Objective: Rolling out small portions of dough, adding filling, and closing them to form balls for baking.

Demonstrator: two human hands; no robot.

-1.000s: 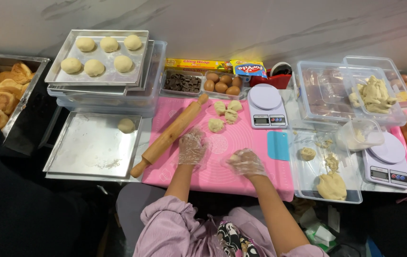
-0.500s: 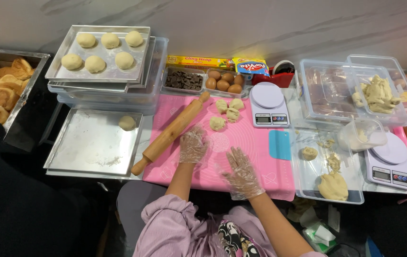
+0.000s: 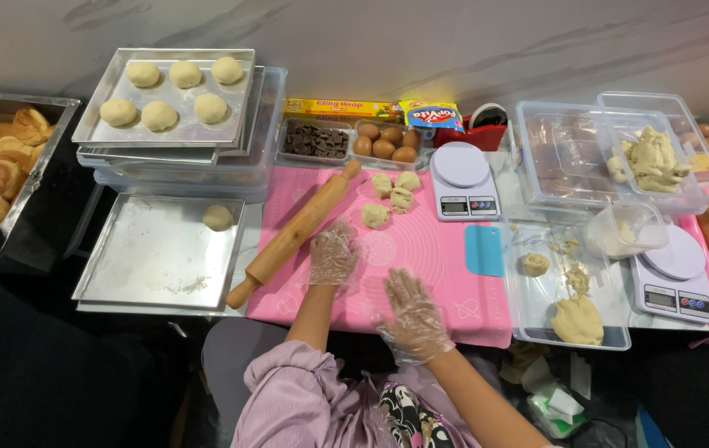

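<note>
The right hand [image 3: 414, 314], in a thin clear glove, is lifted above the near edge of the pink mat [image 3: 421, 249]; its fingers [image 3: 400, 286] are spread wide and hold nothing. The left hand [image 3: 334, 255], also gloved, lies palm down on the mat with fingers close together and slightly bent; I cannot tell if something is under it. Just left of these fingers lies the wooden rolling pin [image 3: 295, 234], diagonal. Beyond the fingertips are four small dough balls [image 3: 375, 216], near but apart from them. To the right of the balls stands a white scale [image 3: 462, 181]. Farther left, a flat metal tray [image 3: 160, 253] carries one dough ball.
</note>
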